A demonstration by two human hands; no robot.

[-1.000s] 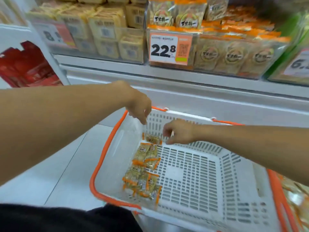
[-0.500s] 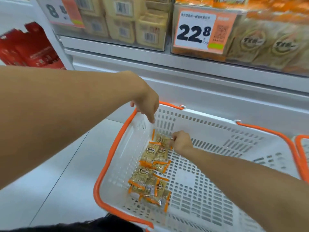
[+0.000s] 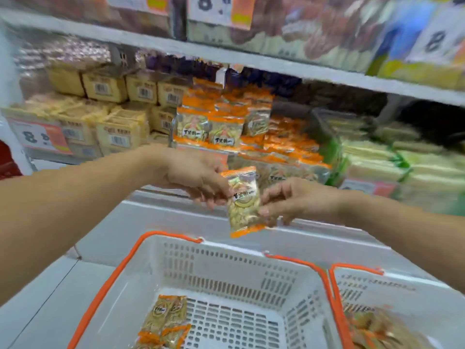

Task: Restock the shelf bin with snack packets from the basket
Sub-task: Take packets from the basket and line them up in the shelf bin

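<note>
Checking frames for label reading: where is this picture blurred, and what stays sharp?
Head view: motion blur smears the upper shelves and the right side; the packet held between left hand and right hand is fairly sharp; wide-angle lens bends the shelf edges.

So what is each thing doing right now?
Snack packet: held in the air above the basket, upright, sealed.
Left hand: fingers pinch the packet's left edge.
Right hand: fingers pinch its right edge.
Basket: a few packets left inside.
Shelf bin: stocked with matching packets.
</note>
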